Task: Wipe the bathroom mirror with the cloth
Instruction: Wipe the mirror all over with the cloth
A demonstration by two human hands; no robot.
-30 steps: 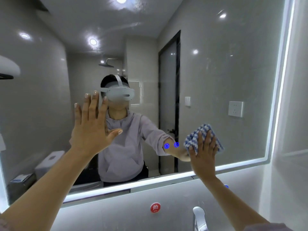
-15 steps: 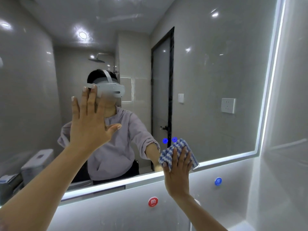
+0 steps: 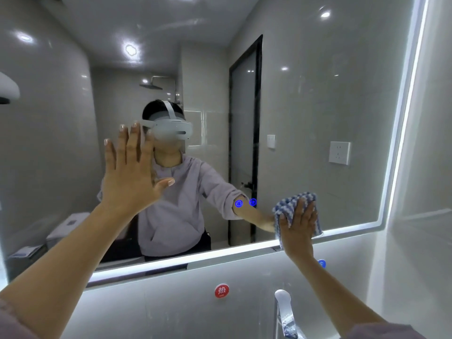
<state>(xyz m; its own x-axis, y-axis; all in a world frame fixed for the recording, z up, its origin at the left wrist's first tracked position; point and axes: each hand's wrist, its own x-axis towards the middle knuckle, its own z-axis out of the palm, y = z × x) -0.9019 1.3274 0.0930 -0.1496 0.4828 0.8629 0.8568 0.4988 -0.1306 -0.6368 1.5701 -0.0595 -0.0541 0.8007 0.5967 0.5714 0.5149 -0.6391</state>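
A large wall mirror [image 3: 318, 106] with a lit white border fills most of the view. My right hand [image 3: 297, 228] lies flat, fingers straight, pressing a blue-and-white checked cloth [image 3: 294, 204] against the glass near the mirror's lower right edge. My left hand [image 3: 129, 177] is spread flat against the glass at centre left, fingers straight and pointing up. The reflection shows a person in a lilac top with a white headset.
Below the mirror runs a grey tiled wall with a red round hot label [image 3: 221, 290] and a blue round label [image 3: 321, 263] partly behind my right wrist. A chrome tap [image 3: 283, 311] rises at the bottom. Two blue touch buttons [image 3: 245, 203] glow on the glass.
My right hand swept the cloth left and down along the mirror's lower part, then back to the right. My left hand stayed flat on the glass.
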